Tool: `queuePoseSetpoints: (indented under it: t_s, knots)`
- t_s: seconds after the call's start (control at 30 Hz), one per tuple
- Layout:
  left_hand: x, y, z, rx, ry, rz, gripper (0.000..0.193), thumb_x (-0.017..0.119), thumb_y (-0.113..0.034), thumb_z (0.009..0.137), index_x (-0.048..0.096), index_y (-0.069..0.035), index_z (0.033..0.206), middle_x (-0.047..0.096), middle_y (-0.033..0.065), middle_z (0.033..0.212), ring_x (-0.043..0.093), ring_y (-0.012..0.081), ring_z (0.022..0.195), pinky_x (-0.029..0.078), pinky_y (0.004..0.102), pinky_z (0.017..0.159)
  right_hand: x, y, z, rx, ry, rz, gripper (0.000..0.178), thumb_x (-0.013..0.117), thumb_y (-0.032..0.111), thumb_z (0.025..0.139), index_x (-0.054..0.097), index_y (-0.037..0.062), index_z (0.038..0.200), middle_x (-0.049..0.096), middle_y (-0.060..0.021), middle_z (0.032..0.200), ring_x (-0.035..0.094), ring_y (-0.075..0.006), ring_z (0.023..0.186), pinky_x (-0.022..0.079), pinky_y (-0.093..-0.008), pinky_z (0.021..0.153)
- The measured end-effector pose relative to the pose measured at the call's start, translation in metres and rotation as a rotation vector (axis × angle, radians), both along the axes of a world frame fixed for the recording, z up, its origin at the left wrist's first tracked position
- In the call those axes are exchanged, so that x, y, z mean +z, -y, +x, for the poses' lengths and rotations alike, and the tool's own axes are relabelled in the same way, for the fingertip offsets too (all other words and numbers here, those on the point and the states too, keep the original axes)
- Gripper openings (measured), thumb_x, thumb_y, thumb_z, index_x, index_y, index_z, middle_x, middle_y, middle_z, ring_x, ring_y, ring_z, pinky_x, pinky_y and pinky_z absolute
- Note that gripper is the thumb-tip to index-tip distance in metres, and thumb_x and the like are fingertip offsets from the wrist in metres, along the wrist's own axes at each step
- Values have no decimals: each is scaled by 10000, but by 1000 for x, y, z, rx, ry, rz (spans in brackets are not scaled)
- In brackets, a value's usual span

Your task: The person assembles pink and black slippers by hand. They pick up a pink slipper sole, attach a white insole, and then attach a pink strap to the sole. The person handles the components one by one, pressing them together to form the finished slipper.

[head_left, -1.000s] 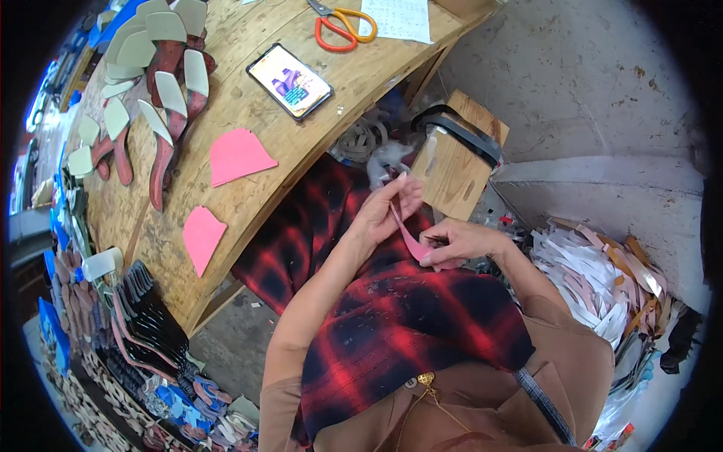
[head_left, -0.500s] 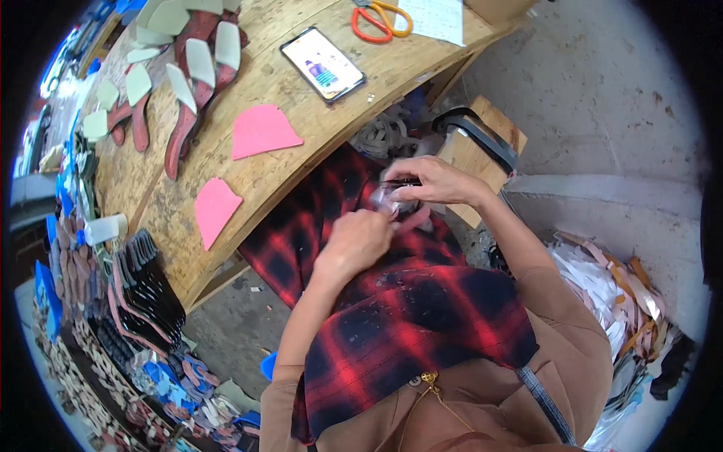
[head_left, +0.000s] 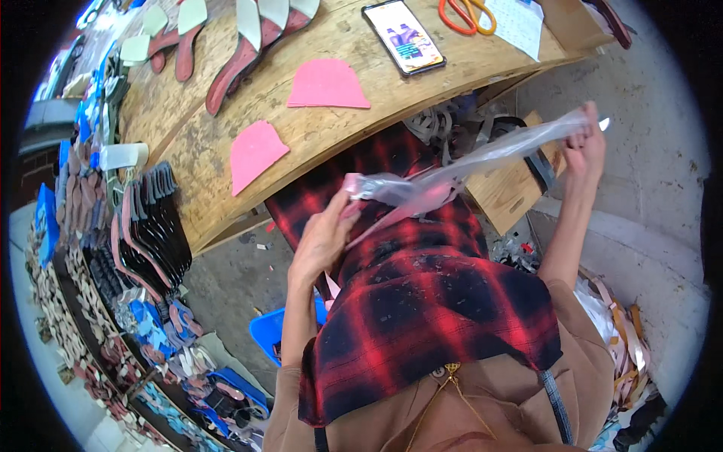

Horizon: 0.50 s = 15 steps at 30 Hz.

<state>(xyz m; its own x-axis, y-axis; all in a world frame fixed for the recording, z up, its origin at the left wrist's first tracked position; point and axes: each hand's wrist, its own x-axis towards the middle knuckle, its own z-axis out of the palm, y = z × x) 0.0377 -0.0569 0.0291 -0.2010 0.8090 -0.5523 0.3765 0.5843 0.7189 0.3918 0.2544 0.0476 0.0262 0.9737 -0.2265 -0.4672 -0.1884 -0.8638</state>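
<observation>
A long piece of clear plastic wrap (head_left: 489,160) is stretched slantwise over my lap, blurred along its length. Its lower end bunches at the fingertips of my left hand (head_left: 320,239), which is closed on it. My right hand (head_left: 585,151), raised at the right, grips the other end in a fist. A small shiny metal tip (head_left: 605,123) pokes out beside that fist; what it belongs to is hidden. Below the wrap hangs a thin pinkish strip (head_left: 384,224), running towards my left hand. My lap is covered by a red and black checked cloth (head_left: 429,301).
On the wooden table (head_left: 181,181) lie two pink cut pieces (head_left: 328,84), a phone (head_left: 404,38), orange-handled scissors (head_left: 468,16), paper (head_left: 516,26) and several sole-shaped parts (head_left: 233,71). A wooden stool (head_left: 506,194) bears a black strap. Racks of sole parts (head_left: 143,248) and a blue bin (head_left: 265,331) stand left.
My hands, close together over my lap before, have moved far apart. The right rose up and rightward, the left went leftward, and the plastic wrap is drawn out between them.
</observation>
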Motion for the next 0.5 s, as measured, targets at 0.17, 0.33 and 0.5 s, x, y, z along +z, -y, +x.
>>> queuePoseSetpoints:
  t_s: [0.17, 0.33, 0.5]
  knots:
    - [-16, 30, -17, 122, -2, 83, 538, 551, -206, 954, 390, -193, 1467, 583, 78, 647, 567, 140, 595, 471, 333, 574, -56, -42, 89, 29, 1346, 263, 233, 608, 238, 924, 643, 14, 977, 617, -51, 737, 613, -195, 654, 484, -340, 594]
    - [8, 8, 4, 46, -58, 85, 571, 580, -220, 924, 392, -199, 1462, 665, 236, 860, 661, 401, 812, 504, 428, 750, -27, 67, -58, 667, 1235, 536, 523, 705, 258, 815, 569, 77, 1285, 628, -154, 1219, 618, -277, 1110, 480, -382, 946]
    - [17, -4, 8, -82, -204, 276, 560, 606, -164, 890, 443, -177, 1426, 639, 249, 1118, 633, 408, 1006, 501, 454, 831, -23, 149, -164, 1084, 777, 843, 503, 738, 319, 831, 557, 84, 1237, 646, -156, 1114, 656, -334, 971, 524, -404, 804]
